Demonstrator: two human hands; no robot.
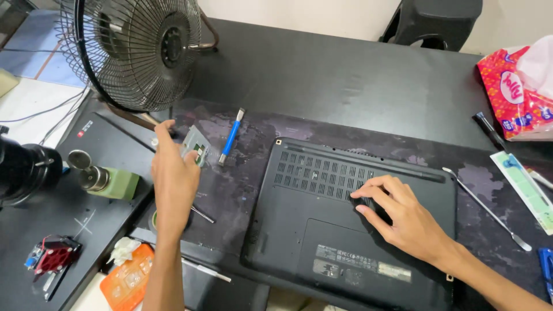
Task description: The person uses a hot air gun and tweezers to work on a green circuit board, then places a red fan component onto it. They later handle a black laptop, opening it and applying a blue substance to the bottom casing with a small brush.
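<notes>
A black laptop [322,219] lies upside down on the dark mat, its vented bottom cover facing up. My right hand [403,216] rests on that cover near the vents, fingers spread and pressing lightly, holding nothing. My left hand [173,175] reaches to the left of the laptop and grips a small grey-green flat part [196,147] between thumb and fingers. A blue-handled tool [230,137] lies just right of that part, apart from the hand.
A black wire-cage fan [135,49] stands at back left. A green bottle [109,181] lies at left, an orange card [128,282] and a small red part [53,259] below. A thin metal pry tool [487,208], a pink tissue pack [518,95] and a ruler-like strip [524,190] sit at right.
</notes>
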